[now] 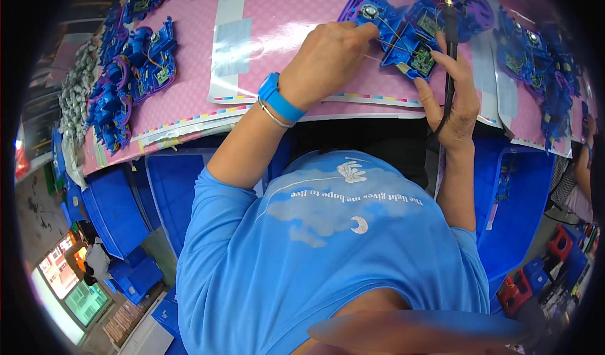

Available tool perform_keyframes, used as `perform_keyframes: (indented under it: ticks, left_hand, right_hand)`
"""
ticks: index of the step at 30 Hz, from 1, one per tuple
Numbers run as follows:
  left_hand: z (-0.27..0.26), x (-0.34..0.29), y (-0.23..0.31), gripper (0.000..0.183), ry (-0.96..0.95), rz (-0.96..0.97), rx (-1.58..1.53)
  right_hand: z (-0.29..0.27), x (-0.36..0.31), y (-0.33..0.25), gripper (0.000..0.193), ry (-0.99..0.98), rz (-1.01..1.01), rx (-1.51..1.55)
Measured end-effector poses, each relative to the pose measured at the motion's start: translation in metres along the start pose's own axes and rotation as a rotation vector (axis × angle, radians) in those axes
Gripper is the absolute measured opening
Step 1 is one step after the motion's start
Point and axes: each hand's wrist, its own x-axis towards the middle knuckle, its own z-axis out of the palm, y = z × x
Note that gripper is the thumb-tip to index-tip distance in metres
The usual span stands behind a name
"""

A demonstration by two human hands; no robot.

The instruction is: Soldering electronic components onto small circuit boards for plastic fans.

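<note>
An opened blue plastic housing (413, 47) lies on the pink table cover in front of me, with a green circuit board (423, 58) and thin wires inside. Beside it is a blue and purple half with a round silver part (370, 12), joined by wires. My left hand (334, 58) is closed at the left of the housing, fingertips pinched near the wires; what they hold is hidden. A soldering iron (449, 27) with a black handle rests in my right hand (457, 99), its metal end pointing away from me. My right thumb and fingertips are around the housing's right side.
Similar blue and purple assemblies (148, 58) lie along the left, with more at the back and several on the right (535, 58). Grey parts (77, 84) are heaped at the far left. Blue bins (116, 210) stand below the table edge. Another person's arm (586, 159) shows at the right rim.
</note>
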Motion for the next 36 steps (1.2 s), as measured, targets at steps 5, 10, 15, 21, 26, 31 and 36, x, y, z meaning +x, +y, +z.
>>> perform_keyframes:
  ticks: [5, 10, 15, 21, 26, 31, 36]
  left_hand:
    - [-0.017, -0.017, -0.004, 0.014, 0.009, -0.059, -0.038]
    - [-0.046, -0.063, 0.009, 0.019, 0.022, -0.203, -0.051]
    - [-0.059, -0.088, 0.022, 0.037, 0.149, -0.711, -0.544]
    - [-0.059, -0.105, 0.018, 0.037, 0.549, -0.722, -1.247]
    - [-0.049, -0.102, 0.018, 0.034, 0.566, -0.660, -0.951]
    - [-0.041, -0.104, 0.012, 0.037, 0.585, -0.526, -0.454]
    - [-0.038, -0.107, 0.009, 0.037, 0.621, -0.454, -0.239]
  right_hand:
    - [0.004, -0.002, -0.011, 0.053, -0.042, 0.024, 0.074]
    - [0.028, -0.005, -0.035, 0.056, -0.121, -0.031, 0.156]
    - [0.047, 0.003, -0.052, 0.056, -0.106, -0.096, 0.209]
    - [0.037, 0.012, -0.063, 0.032, -0.031, -0.262, 0.253]
    - [0.031, 0.011, -0.072, 0.022, -0.040, -0.171, 0.460]
    - [0.024, 0.011, -0.075, 0.017, -0.064, -0.144, 0.521]
    - [0.027, 0.014, -0.074, 0.018, -0.102, -0.180, 0.519]
